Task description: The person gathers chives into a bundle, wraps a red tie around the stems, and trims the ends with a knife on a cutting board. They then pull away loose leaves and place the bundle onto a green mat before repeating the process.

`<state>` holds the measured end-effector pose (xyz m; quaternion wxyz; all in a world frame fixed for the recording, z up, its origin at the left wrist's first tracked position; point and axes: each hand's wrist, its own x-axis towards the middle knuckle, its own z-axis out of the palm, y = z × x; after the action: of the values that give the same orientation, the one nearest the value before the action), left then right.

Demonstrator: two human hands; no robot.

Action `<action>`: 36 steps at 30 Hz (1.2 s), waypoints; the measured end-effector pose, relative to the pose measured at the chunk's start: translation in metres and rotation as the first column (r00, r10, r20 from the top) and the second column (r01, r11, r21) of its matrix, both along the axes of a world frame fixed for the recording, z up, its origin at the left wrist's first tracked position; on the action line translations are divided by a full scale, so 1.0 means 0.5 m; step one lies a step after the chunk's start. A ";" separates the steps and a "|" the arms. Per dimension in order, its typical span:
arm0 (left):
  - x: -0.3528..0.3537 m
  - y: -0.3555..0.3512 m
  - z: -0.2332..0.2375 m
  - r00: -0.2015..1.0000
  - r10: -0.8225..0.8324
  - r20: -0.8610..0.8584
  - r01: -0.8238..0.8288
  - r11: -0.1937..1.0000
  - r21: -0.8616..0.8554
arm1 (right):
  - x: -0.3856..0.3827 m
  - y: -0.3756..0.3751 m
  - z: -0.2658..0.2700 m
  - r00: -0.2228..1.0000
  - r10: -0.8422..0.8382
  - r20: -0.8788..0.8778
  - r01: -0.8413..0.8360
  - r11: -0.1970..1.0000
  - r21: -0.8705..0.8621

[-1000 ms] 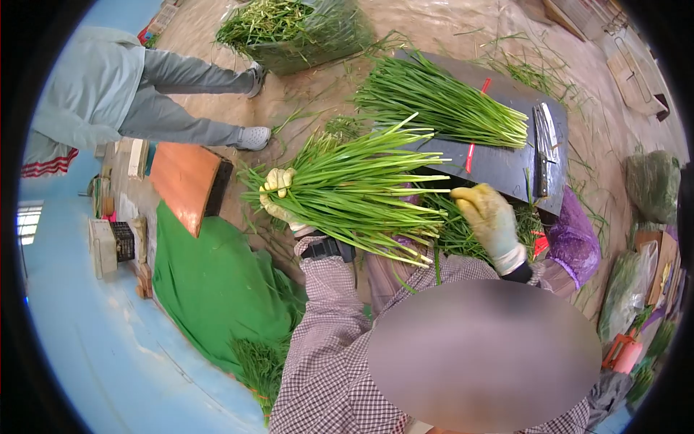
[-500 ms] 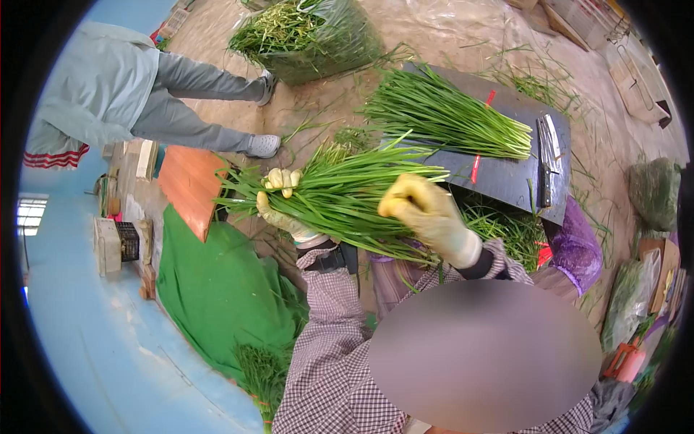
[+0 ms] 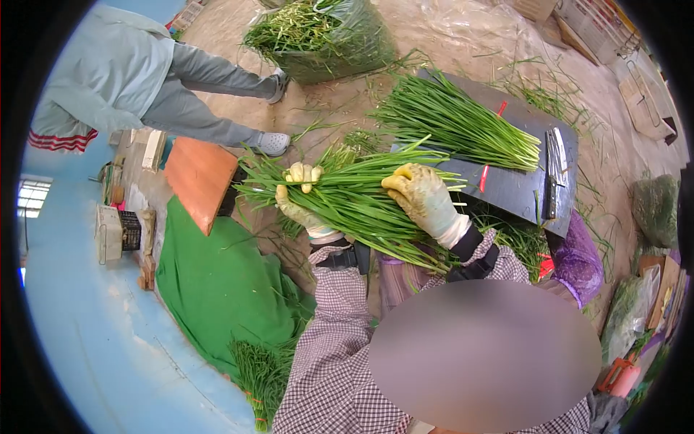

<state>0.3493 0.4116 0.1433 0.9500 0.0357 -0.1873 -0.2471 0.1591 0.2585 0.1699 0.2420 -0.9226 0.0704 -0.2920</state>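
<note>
A loose bunch of garlic chives (image 3: 354, 188), long green leaves with pale stem ends toward the right, is held across my lap. My left hand (image 3: 303, 202), in a pale soiled glove, is closed around its leafy left part. Over the stem side is my right hand (image 3: 426, 205), gloved too, its fingers curled and pressed together on the chives; what lies under the fingertips is partly hidden. Beyond it, a pile of chives (image 3: 463, 123) lies on a dark board (image 3: 499, 184) with red strips under it. A knife (image 3: 554, 173) rests at the board's right side.
A clear bag of leafy trimmings (image 3: 325, 58) stands at the back. Another person (image 3: 108, 72) stands at the upper left. A green cloth (image 3: 217, 275), an orange board (image 3: 199, 181) and tied chives (image 3: 264, 376) lie at left. Filled bags (image 3: 654, 210) stand at right.
My right hand has turned and come down onto the chives from its raised pinch. My left hand still grips the bunch. The whole view has shifted slightly.
</note>
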 end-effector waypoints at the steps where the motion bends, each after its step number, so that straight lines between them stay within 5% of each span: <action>1: -0.002 -0.001 0.004 1.000 -0.001 -0.002 0.001 1.000 0.001 | 0.012 0.003 -0.002 1.000 0.004 -0.002 -0.005 0.996 -0.090; 4: 0.001 0.007 0.008 1.000 -0.002 0.016 0.001 1.000 0.009 | 0.033 0.006 0.000 0.992 0.047 -0.116 -0.054 0.997 -0.053; 6: -0.005 0.010 0.013 1.000 -0.002 0.015 0.002 1.000 0.028 | 0.038 0.005 0.017 0.989 0.123 0.078 -0.138 0.964 0.227; 8: -0.010 0.009 0.015 0.999 0.036 -0.038 -0.034 0.998 0.053 | 0.026 0.000 0.058 0.968 0.117 0.221 -0.219 0.826 0.520; 10: -0.008 0.012 0.006 0.996 0.041 -0.076 -0.037 0.998 0.045 | -0.007 -0.015 0.112 0.955 0.052 0.291 -0.269 0.562 0.782; 12: 0.000 0.015 -0.011 0.995 0.010 -0.100 -0.011 1.000 -0.004 | -0.033 -0.040 0.109 0.938 -0.002 0.348 -0.306 0.472 0.827; 14: 0.002 0.013 -0.020 0.995 -0.005 -0.102 0.002 1.000 -0.031 | -0.023 -0.059 0.093 0.956 0.132 0.264 -0.245 0.854 0.460; 15: 0.003 0.008 -0.021 0.995 -0.016 -0.101 0.012 0.999 -0.047 | -0.017 -0.054 0.064 0.977 0.173 0.124 -0.207 0.911 0.356; 16: 0.003 0.004 -0.019 0.994 -0.029 -0.102 0.024 0.999 -0.047 | -0.004 -0.044 0.036 0.981 0.194 -0.022 -0.183 0.953 0.241; 21: -0.009 -0.001 0.003 0.998 -0.021 -0.067 0.020 1.000 -0.015 | 0.047 -0.005 -0.017 0.994 0.036 -0.100 -0.053 0.983 -0.173; 25: 0.001 0.011 -0.002 0.998 -0.052 -0.033 0.051 0.998 -0.027 | 0.042 -0.018 0.032 0.991 0.096 0.096 -0.119 0.955 0.272; 28: 0.000 0.012 -0.003 0.999 -0.032 -0.027 0.032 0.999 -0.020 | 0.044 -0.051 0.055 0.953 0.135 0.272 -0.231 0.904 0.360; 29: -0.001 0.011 -0.004 0.999 -0.014 -0.032 0.014 1.000 -0.004 | 0.036 -0.057 0.070 0.971 0.116 0.208 -0.194 0.890 0.413; 32: -0.003 0.007 -0.007 0.999 0.003 -0.044 -0.002 1.000 0.009 | 0.008 -0.071 0.110 0.958 0.013 0.287 -0.226 0.653 0.723; 33: -0.001 0.008 -0.008 0.999 -0.015 -0.050 0.015 1.000 -0.006 | -0.016 -0.067 0.151 0.943 -0.003 0.332 -0.302 0.411 0.860; 36: -0.003 0.011 -0.018 0.995 -0.032 -0.091 0.029 0.999 -0.030 | -0.094 -0.080 0.170 0.983 0.086 0.161 -0.179 0.286 0.941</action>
<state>0.3477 0.4172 0.1340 0.9542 0.0079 -0.1477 -0.2601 0.1122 0.2184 0.2548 0.7667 -0.5900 0.1433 -0.2084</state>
